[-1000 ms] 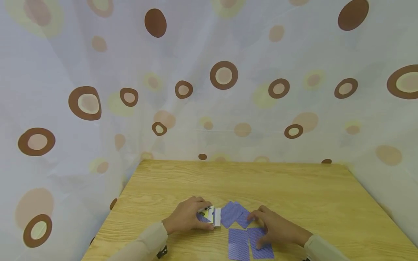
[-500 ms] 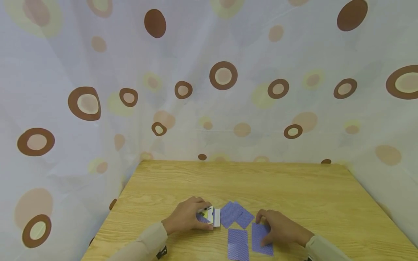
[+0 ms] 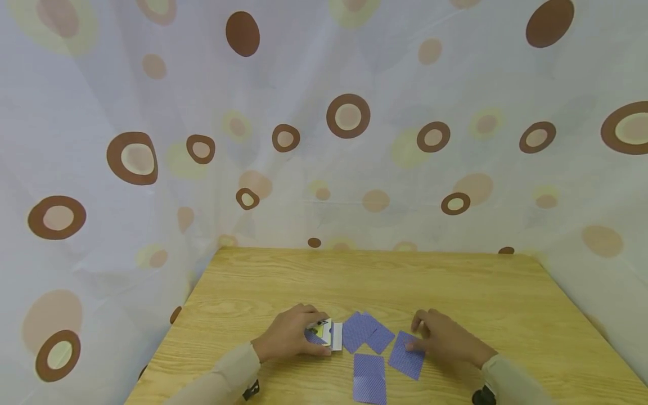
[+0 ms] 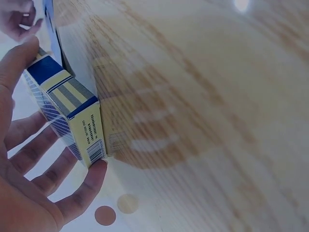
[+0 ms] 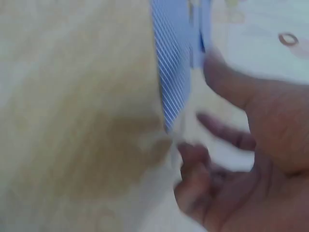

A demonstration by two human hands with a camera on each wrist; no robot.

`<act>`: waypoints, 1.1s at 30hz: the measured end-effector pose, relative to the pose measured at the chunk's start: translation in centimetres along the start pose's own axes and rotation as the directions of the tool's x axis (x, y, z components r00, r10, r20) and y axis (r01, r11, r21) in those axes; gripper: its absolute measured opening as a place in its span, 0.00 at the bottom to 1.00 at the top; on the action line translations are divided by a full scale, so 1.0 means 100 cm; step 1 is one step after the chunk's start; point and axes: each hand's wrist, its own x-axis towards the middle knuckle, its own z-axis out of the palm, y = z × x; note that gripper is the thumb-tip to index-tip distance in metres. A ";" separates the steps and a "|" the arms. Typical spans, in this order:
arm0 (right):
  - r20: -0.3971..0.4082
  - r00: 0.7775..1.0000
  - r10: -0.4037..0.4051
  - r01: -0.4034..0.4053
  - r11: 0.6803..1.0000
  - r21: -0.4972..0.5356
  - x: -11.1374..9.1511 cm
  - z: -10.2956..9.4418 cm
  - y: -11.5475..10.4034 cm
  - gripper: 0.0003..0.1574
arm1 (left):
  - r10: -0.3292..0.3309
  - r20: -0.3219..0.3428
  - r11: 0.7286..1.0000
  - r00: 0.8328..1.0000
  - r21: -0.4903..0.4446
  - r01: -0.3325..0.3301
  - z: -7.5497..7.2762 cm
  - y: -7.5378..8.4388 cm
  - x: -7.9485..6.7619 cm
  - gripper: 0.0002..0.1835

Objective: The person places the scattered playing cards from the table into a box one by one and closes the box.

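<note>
The left hand has its grip wrapped round a card box, thumb and fingers at opposite sides; the box sits well apart from the table's far edge, nearer its left edge than its right. The right hand's grip is loose and released, its fingers bent and apart from the thumb, whose tip lies over a skewed blue-backed card. A white flap extends from the box toward the table's right edge. Just beside it, two overlapping cards lie face down, and a single card lies on the side toward the person. Pale sleeves cover both forearms. A white curtain with brown and yellow ovals rises past the table's far edge.
</note>
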 end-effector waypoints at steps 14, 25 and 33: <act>0.246 0.942 -0.227 0.234 0.972 -0.001 0.009 -0.014 -0.004 0.46 | 0.014 -0.004 1.000 1.000 0.005 -0.014 -0.002 0.000 0.001 0.43; 0.239 0.959 -0.152 0.164 0.986 -0.032 0.010 -0.014 -0.001 0.31 | -0.009 0.011 1.000 1.000 -0.005 0.009 -0.004 0.005 -0.001 0.42; 0.235 0.958 -0.163 0.186 0.979 -0.080 0.010 -0.013 0.004 0.37 | 0.001 0.012 1.000 1.000 0.001 -0.001 -0.005 0.006 0.000 0.42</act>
